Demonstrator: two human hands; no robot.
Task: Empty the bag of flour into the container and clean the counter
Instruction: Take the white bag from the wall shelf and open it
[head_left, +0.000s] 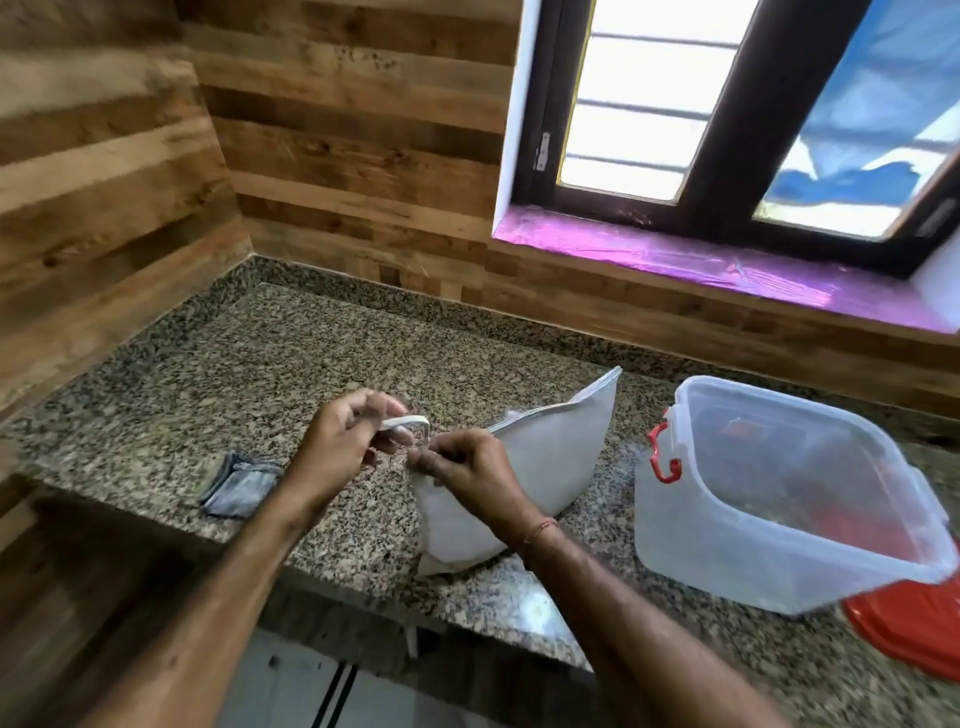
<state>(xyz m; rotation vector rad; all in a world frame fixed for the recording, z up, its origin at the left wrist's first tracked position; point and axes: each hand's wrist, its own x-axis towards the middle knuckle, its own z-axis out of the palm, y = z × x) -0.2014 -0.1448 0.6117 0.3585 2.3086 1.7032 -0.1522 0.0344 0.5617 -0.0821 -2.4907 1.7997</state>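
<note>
Counter (311, 353): speckled granite, polished, slight sheen.
Bag (550, 457): white, matt, smooth; plastic or paper unclear.
Container (779, 561): translucent glossy plastic, red plastic clips (664, 452).
Cloth (244, 488): faded blue woven fabric.
Wall (337, 156): wood-grain planks, matt.

Neither the flour bag (550, 467) nor the container (727, 561) shows any readable text, label or number.

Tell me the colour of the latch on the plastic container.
Red. The latch on the clear container shows best in the head view.
</note>
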